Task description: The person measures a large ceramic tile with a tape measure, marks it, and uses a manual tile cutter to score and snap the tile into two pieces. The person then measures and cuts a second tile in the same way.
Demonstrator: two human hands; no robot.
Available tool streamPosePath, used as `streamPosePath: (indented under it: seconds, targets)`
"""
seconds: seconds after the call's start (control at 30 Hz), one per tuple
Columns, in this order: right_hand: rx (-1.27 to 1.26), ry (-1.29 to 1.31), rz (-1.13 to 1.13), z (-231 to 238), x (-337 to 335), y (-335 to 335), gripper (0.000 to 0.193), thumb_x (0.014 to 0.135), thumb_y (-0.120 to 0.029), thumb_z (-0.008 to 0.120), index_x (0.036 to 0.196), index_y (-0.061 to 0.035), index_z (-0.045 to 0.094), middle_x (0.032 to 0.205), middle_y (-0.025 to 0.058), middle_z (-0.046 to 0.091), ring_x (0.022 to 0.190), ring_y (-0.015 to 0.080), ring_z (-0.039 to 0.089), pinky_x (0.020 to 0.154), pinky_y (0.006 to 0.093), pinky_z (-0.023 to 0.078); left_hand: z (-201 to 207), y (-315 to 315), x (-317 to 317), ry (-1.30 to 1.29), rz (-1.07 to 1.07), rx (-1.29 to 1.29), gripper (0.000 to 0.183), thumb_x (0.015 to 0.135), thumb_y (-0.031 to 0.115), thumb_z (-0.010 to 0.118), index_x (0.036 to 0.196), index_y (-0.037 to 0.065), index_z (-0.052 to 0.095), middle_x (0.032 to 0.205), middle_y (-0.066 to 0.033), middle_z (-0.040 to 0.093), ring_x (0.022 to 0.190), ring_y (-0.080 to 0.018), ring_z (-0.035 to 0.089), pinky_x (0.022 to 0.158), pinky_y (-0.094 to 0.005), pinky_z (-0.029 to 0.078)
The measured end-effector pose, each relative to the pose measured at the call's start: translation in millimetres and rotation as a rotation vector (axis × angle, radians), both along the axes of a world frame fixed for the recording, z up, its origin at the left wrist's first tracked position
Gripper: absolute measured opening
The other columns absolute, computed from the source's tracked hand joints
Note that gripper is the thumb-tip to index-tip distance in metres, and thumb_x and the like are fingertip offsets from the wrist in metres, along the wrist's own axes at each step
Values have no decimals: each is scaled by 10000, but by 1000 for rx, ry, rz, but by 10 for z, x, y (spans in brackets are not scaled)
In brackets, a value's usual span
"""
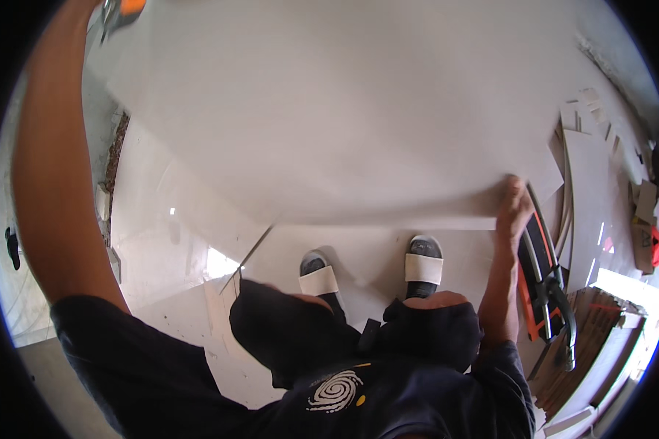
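A large pale tile [359,132], slightly blurred, spreads out in front of me with its near edge just ahead of my feet. My right hand [516,208] is closed on the near right corner of this tile. Reaching far forward, my left arm [55,168] runs up the left side, and its hand is cut off by the top edge. Close to that wrist is a tool with an orange and grey body [124,9], only partly visible. Beside my right forearm lies a manual tile cutter [542,271], black and orange with metal rails and a lever handle.
My sandalled feet [423,268] stand on a pale floor. Cut tile strips [589,175] and small offcuts lie along the right. Stacked brown-edged boards or tiles [582,336] sit at lower right, with a cardboard box [643,234] beyond. A thin dark strip [252,252] angles up left of my feet.
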State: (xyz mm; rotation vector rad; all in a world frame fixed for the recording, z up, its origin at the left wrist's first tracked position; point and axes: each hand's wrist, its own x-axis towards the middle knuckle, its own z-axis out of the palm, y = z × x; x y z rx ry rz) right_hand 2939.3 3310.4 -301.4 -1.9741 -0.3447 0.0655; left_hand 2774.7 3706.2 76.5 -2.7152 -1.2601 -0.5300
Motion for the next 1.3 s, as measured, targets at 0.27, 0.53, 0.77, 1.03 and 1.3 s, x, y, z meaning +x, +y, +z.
streamPosePath:
  seconds: [0.27,0.53,0.77,1.03,1.3]
  targets:
    - [-272,252,218,-677,-367,503,756,839,-677,445,768,54,626,660,230,575,646,335,579,639,437,445,-1612,1466,-697,44,-47,-370,565,787,541,634,920,-8,626,666,-17,524,592,-107,514,506,-291,427]
    - [-593,384,307,-1156,-321,637,811,834,-722,361,683,41,590,607,226,559,658,400,578,652,455,453,-3077,1848,-695,276,190,-768,601,812,585,590,833,-15,569,632,-26,444,474,-133,457,482,-311,450]
    - [-777,524,252,-1364,-254,720,766,848,-695,381,763,28,618,667,224,571,689,363,588,683,435,456,-3967,2115,-349,429,173,-898,673,812,614,541,1003,-29,595,792,-88,549,533,-179,549,544,-346,489]
    - [-878,564,220,-1644,-261,761,732,862,-671,378,820,16,627,721,266,557,730,427,560,700,449,449,-4752,2157,-261,431,208,-1016,732,779,630,545,1140,-5,589,932,-144,610,579,-212,598,576,-345,505]
    - [-923,518,158,-1729,-301,768,736,851,-682,397,677,10,576,652,230,553,653,407,543,635,463,433,-5108,2168,-175,552,204,-1000,745,795,648,515,1153,-3,575,922,-129,624,557,-214,605,565,-334,510]
